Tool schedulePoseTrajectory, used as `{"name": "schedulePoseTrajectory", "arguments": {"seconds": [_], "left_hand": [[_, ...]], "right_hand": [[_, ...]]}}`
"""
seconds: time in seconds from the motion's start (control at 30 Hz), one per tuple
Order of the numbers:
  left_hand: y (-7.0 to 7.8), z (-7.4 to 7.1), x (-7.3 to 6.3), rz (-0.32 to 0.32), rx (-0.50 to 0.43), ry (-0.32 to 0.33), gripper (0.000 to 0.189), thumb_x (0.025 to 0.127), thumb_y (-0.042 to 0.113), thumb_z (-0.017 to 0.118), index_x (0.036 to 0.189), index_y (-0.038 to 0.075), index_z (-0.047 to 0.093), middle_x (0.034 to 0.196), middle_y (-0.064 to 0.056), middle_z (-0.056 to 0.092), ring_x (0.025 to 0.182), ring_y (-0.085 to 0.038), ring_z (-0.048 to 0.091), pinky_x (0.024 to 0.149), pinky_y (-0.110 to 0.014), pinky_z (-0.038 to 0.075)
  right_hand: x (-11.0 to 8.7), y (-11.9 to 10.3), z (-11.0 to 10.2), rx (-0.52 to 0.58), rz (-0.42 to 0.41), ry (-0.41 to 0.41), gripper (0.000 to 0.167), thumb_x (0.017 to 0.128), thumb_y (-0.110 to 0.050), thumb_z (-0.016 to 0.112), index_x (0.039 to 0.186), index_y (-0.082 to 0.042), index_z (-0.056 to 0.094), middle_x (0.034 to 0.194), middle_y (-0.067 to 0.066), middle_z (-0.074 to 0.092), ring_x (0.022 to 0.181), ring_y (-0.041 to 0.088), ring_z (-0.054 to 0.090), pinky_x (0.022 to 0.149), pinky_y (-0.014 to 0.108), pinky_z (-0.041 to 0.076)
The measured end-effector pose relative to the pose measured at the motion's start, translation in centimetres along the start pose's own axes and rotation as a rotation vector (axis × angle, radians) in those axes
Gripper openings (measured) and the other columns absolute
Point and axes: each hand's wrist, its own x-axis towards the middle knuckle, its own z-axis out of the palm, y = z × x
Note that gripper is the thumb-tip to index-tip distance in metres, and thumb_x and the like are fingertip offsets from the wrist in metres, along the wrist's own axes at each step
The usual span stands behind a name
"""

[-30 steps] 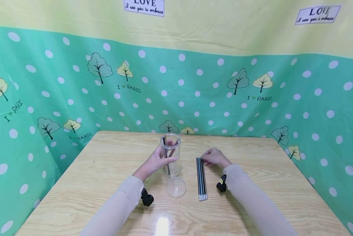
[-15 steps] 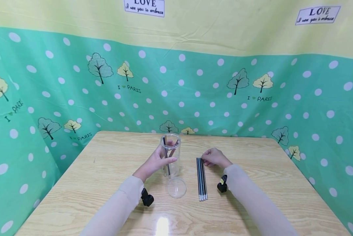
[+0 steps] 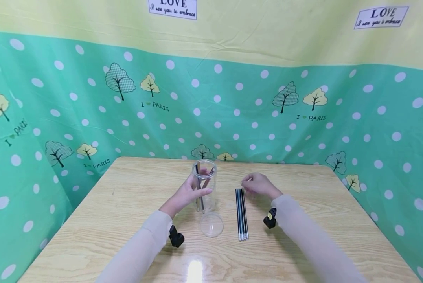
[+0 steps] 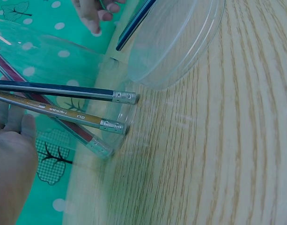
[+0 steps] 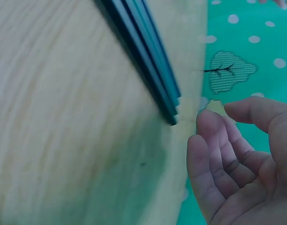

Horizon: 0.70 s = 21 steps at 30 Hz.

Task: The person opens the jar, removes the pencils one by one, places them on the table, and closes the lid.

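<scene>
The left hand point(image 3: 188, 193) is curled around the jar point(image 3: 211, 202). Dark pencils point(image 3: 242, 215) lie at its four o'clock; at their one o'clock, the right hand point(image 3: 260, 185) is loosely curved, thumb apart.

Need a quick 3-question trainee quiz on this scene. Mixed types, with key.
1. True or false: the right hand grips a pencil.
2. Fill in: in the left wrist view, ___ pencils show inside the clear jar held by the left hand.
3. In the head view, what lies on the table just on the near side of the jar? (a) a sharpener (b) a round clear lid (c) a ruler

Key:
1. False; its fingers hold nothing, close to the row of dark pencils.
2. Three.
3. b
</scene>
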Motion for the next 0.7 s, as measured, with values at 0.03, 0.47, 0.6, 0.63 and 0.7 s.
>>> {"name": "schedulePoseTrajectory", "arguments": {"seconds": [0.03,0.47,0.6,0.63,0.7], "left_hand": [[0.0,0.0,0.0,0.0,-0.001,-0.002,0.075,0.091,0.013,0.076,0.152,0.023,0.034,0.153,-0.003,0.044,0.142,-0.025,0.038,0.117,-0.056,0.021],[0.0,0.0,0.0,-0.007,0.0,0.001,0.076,0.09,0.013,0.076,0.153,0.022,0.034,0.154,-0.004,0.044,0.143,-0.026,0.036,0.118,-0.057,0.018],[0.0,0.0,0.0,0.002,-0.018,-0.005,0.075,0.091,0.011,0.075,0.152,0.022,0.034,0.153,-0.004,0.044,0.142,-0.026,0.038,0.117,-0.057,0.021],[0.0,0.0,0.0,0.004,-0.018,-0.006,0.075,0.091,0.011,0.075,0.152,0.021,0.034,0.153,-0.004,0.044,0.142,-0.025,0.038,0.117,-0.057,0.021],[0.0,0.0,0.0,0.007,-0.02,-0.008,0.075,0.09,0.012,0.076,0.153,0.021,0.034,0.153,-0.004,0.044,0.142,-0.025,0.037,0.117,-0.057,0.021]], "right_hand": [[-0.1,-0.3,-0.1,0.0,-0.006,0.0,0.022,0.098,-0.017,0.062,0.111,0.0,0.066,0.09,0.018,0.069,0.08,0.031,0.068,0.071,0.041,0.059],[-0.9,-4.7,-1.6,-0.029,-0.18,-0.009,0.028,0.1,-0.022,0.062,0.116,0.0,0.066,0.092,0.012,0.069,0.087,0.034,0.069,0.077,0.047,0.059],[-1.4,-6.6,-1.7,-0.059,-0.243,-0.002,0.025,0.1,-0.023,0.062,0.113,-0.002,0.067,0.087,0.007,0.069,0.081,0.028,0.069,0.071,0.041,0.059],[-1.5,-7.0,-1.7,-0.066,-0.259,0.0,0.024,0.1,-0.022,0.063,0.112,-0.003,0.067,0.086,0.007,0.068,0.08,0.027,0.068,0.07,0.039,0.058],[-1.8,-8.0,-1.7,-0.076,-0.286,0.004,0.022,0.099,-0.023,0.064,0.11,-0.004,0.068,0.086,0.007,0.069,0.079,0.028,0.068,0.069,0.038,0.058]]}}
